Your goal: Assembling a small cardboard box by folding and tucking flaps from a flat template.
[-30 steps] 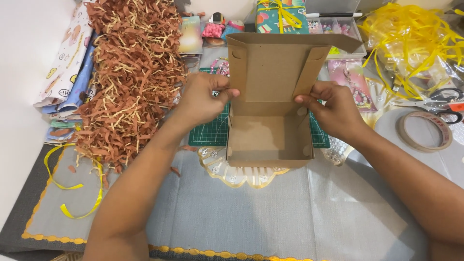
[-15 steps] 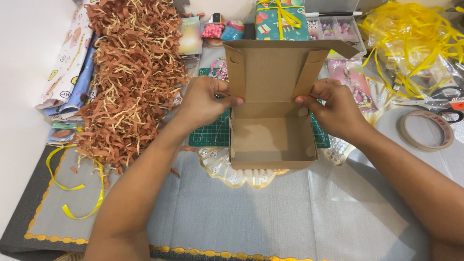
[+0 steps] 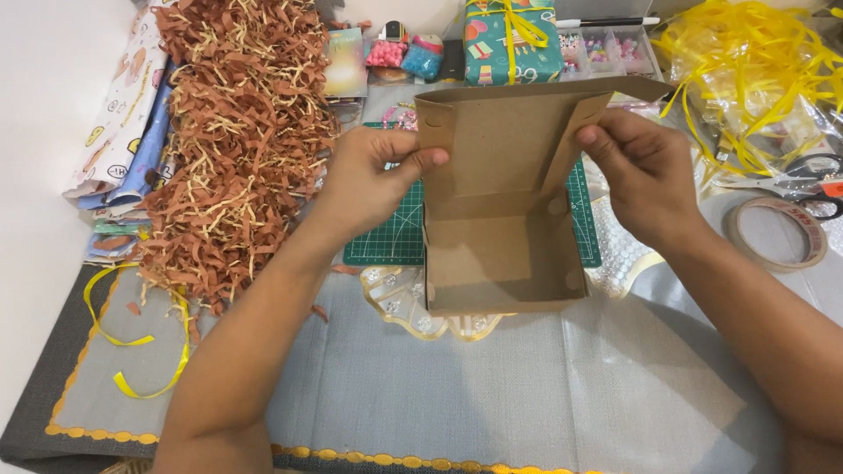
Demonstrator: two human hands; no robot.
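Observation:
A brown cardboard box (image 3: 496, 254) stands open on the grey cloth, its lid flap raised toward the back. My left hand (image 3: 369, 175) grips the box's left side flap, thumb inside. My right hand (image 3: 645, 171) pinches the right side flap near the top. The box's inside looks empty. Under it lie a green cutting mat (image 3: 391, 233) and a clear gold-edged plastic piece (image 3: 413, 307).
A big heap of brown and tan shredded paper (image 3: 233, 132) lies left. Folded printed fabrics (image 3: 118, 132) lie far left. A wrapped teal gift (image 3: 509, 39), bead trays (image 3: 606, 48), yellow ribbon bundle (image 3: 755, 79), scissors (image 3: 803, 180) and a tape roll (image 3: 777, 233) sit behind and right.
Both hands have shifted up along the box's side flaps toward the lid, and the box has turned slightly; it stays on the cloth.

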